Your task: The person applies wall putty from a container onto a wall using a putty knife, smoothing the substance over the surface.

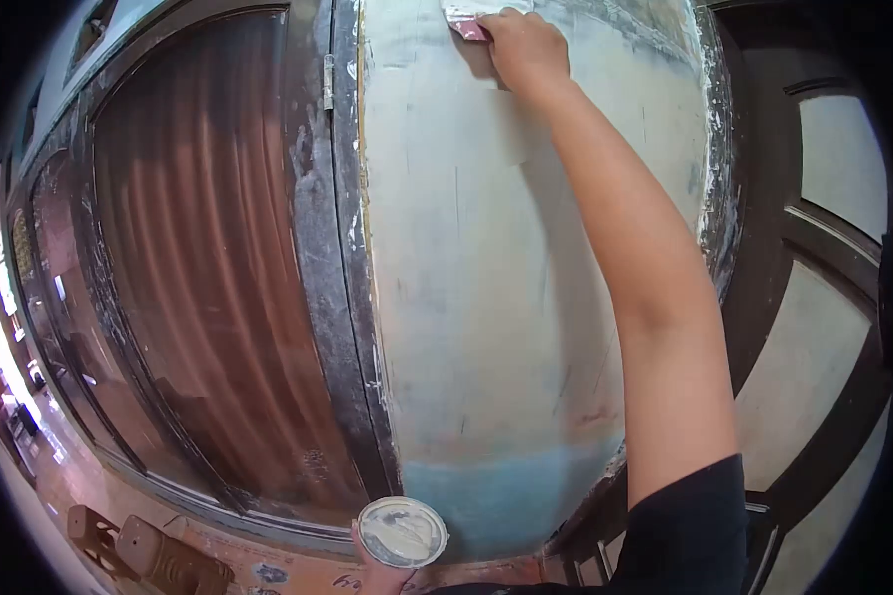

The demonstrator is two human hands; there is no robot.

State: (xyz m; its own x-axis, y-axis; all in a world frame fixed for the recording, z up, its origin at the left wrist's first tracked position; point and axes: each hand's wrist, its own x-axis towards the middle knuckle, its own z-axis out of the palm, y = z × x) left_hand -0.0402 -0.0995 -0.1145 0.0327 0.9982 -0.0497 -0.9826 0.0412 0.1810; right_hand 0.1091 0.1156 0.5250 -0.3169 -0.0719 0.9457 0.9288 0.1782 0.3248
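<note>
My right hand [528,52] is raised high on the wall [466,258], its fingers closed on a flat reddish putty scraper [467,24] with white putty on it. The scraper is against the wall surface near the top edge of the view, where part of it is cut off. Low in the view, my left hand [377,575] holds a round tub of putty [403,533] from beneath and the side. Pale putty is smeared inside the tub. The wall is patchy cream and grey, with a blue band [496,496] near its foot.
To the left stands a dark-framed glass panel [198,268] with a brown curtain behind it. A dark door with pale panels [814,337] is at the right. Brown plastic chairs or stools [159,550] stand at the lower left, near a printed sheet on the floor [278,565].
</note>
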